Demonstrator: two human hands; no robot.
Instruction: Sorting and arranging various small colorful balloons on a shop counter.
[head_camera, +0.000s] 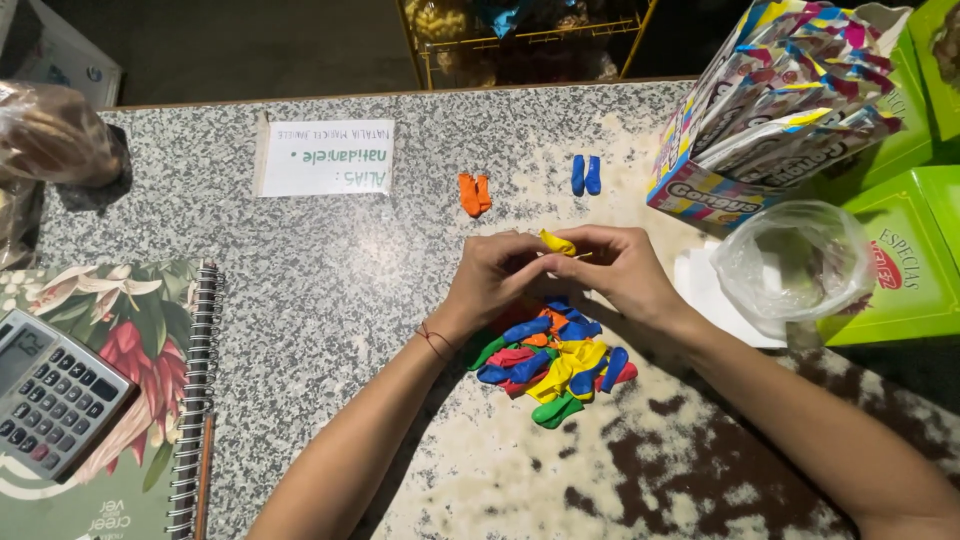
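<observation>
You've got the yellow balloon (557, 242) pinched btwn left hand (492, 275) & right hand (622, 270), long axis left-right, above the balloon pile (550, 358).

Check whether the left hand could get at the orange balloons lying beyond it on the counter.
Probably yes: the orange balloons lie on bare counter just beyond the left hand, nothing between, though that hand now pinches a yellow balloon.

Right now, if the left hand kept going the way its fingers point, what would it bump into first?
The left hand points toward the right hand, and both pinch the same yellow balloon. So it would probably meet the right hand's fingers first, since they look nearly touching already.
</observation>
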